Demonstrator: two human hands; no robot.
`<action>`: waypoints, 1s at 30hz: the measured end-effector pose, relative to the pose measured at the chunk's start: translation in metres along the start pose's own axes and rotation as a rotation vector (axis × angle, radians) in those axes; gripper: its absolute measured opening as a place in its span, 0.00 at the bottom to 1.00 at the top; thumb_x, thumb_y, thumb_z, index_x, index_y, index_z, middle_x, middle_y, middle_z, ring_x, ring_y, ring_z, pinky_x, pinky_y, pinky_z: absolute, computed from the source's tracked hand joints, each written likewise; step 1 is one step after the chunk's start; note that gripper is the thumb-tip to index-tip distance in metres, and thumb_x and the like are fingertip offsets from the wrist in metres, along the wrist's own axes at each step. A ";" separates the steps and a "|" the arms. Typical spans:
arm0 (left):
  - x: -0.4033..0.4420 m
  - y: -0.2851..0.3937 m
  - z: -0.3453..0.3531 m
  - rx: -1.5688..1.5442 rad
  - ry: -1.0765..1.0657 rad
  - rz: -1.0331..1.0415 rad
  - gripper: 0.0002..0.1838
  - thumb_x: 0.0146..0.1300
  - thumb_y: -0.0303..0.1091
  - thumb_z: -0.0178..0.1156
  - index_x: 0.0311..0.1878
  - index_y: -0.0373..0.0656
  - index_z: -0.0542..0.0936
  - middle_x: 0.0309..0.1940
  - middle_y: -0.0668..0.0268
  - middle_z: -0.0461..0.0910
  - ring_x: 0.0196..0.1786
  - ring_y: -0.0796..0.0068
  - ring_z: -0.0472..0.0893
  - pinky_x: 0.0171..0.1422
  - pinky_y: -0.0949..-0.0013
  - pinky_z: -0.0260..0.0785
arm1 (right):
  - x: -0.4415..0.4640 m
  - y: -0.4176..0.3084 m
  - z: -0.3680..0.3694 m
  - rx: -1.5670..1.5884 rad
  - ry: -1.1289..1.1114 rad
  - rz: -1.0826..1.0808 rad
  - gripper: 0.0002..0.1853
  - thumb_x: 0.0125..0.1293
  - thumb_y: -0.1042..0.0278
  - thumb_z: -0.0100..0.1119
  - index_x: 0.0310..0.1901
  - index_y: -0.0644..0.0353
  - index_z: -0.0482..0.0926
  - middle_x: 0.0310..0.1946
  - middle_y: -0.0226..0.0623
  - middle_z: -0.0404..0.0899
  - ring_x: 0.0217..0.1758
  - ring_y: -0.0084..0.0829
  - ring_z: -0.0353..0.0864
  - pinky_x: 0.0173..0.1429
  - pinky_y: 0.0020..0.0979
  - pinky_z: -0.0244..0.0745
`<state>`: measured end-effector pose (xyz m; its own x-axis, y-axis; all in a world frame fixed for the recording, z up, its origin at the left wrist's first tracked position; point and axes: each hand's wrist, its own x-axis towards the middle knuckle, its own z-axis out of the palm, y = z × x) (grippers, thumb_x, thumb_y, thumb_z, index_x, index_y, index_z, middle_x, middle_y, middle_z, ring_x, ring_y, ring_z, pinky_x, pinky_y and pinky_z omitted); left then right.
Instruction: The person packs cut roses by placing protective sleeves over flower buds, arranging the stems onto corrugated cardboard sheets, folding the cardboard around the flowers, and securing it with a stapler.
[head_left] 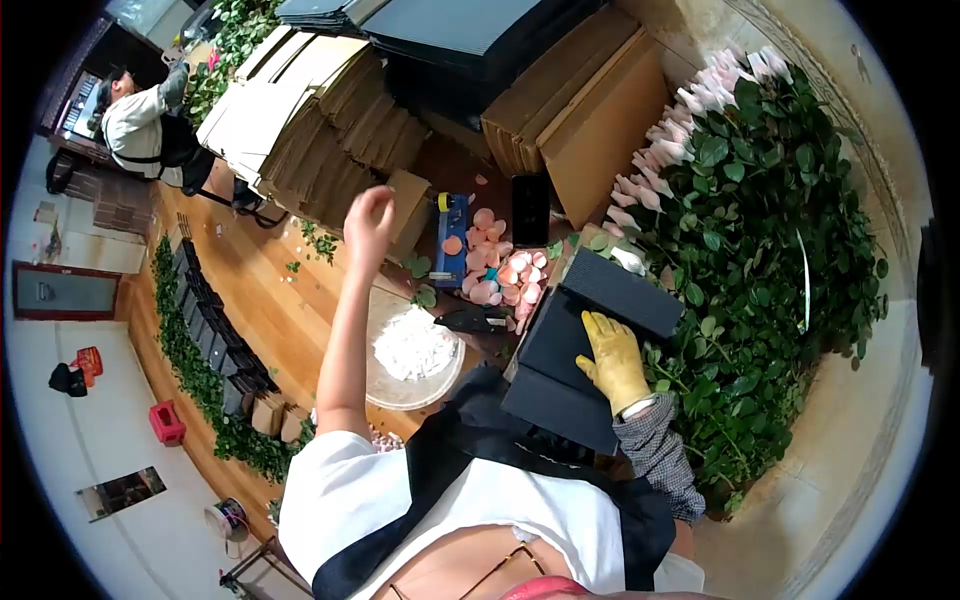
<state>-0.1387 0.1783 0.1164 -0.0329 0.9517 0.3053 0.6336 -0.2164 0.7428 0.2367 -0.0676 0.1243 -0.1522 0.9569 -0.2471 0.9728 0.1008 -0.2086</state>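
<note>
The dark cardboard (555,345) lies beneath the right hand (612,362), which is gloved, flat and open. Left of this cardboard, the left hand (370,228) is raised, half-curled; whether it grips something, I cannot tell. Petals (520,275) lie between; leafy roses (740,220) crowd the cardboard's right.

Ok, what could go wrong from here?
The dark cardboard under the gloved right hand could slide and sweep the loose petals beside it. The bare left forearm might catch the bowl of white pieces if it swings low. Leafy stems crowd the right sleeve and may snag it.
</note>
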 end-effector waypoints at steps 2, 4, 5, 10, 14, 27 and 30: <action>0.012 -0.028 0.015 0.340 -0.080 -0.027 0.29 0.60 0.42 0.71 0.63 0.45 0.77 0.56 0.51 0.80 0.62 0.46 0.76 0.67 0.51 0.70 | -0.004 0.001 0.003 -0.007 0.003 0.016 0.43 0.56 0.57 0.75 0.72 0.60 0.67 0.67 0.40 0.73 0.69 0.39 0.73 0.73 0.40 0.67; 0.015 -0.069 0.043 0.548 -0.186 -0.054 0.46 0.53 0.54 0.74 0.72 0.47 0.68 0.63 0.44 0.74 0.68 0.38 0.69 0.71 0.46 0.65 | -0.006 0.001 0.003 0.038 0.060 -0.007 0.43 0.57 0.59 0.75 0.72 0.61 0.67 0.68 0.41 0.72 0.70 0.40 0.72 0.73 0.41 0.66; 0.011 -0.078 0.051 0.644 -0.178 -0.047 0.44 0.54 0.50 0.75 0.72 0.45 0.68 0.64 0.44 0.73 0.68 0.38 0.70 0.71 0.46 0.66 | -0.006 0.002 0.003 0.034 0.065 0.011 0.43 0.57 0.59 0.75 0.72 0.61 0.67 0.68 0.41 0.72 0.70 0.40 0.72 0.73 0.41 0.66; 0.006 -0.081 0.038 0.336 -0.186 -0.088 0.46 0.55 0.42 0.75 0.76 0.45 0.65 0.69 0.45 0.70 0.72 0.44 0.70 0.76 0.51 0.63 | -0.008 0.000 0.003 0.172 0.126 -0.010 0.42 0.54 0.64 0.75 0.71 0.61 0.69 0.68 0.44 0.73 0.70 0.44 0.72 0.74 0.43 0.65; 0.008 -0.065 0.001 0.135 -0.117 0.096 0.51 0.60 0.45 0.74 0.79 0.35 0.56 0.73 0.47 0.66 0.71 0.52 0.71 0.79 0.53 0.59 | -0.013 0.003 0.007 0.220 0.180 -0.008 0.40 0.52 0.65 0.74 0.69 0.61 0.71 0.67 0.42 0.74 0.69 0.44 0.73 0.74 0.44 0.66; -0.169 0.104 0.143 -0.267 -1.038 -0.172 0.21 0.72 0.31 0.66 0.60 0.32 0.70 0.28 0.72 0.76 0.28 0.85 0.71 0.33 0.76 0.64 | -0.020 0.035 0.022 0.294 0.095 -0.043 0.25 0.56 0.65 0.70 0.56 0.57 0.80 0.58 0.42 0.81 0.63 0.43 0.79 0.66 0.44 0.73; -0.180 0.093 0.158 -0.236 -0.941 -0.149 0.21 0.71 0.32 0.67 0.58 0.29 0.70 0.28 0.68 0.77 0.30 0.85 0.73 0.35 0.77 0.64 | -0.024 0.060 0.052 0.660 0.501 -0.136 0.13 0.58 0.65 0.69 0.42 0.62 0.82 0.44 0.46 0.83 0.51 0.49 0.83 0.56 0.47 0.78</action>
<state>0.0484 0.0210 0.0362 0.5945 0.7356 -0.3247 0.4986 -0.0204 0.8666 0.2896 -0.0987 0.0685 -0.0132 0.9713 0.2373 0.6263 0.1931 -0.7553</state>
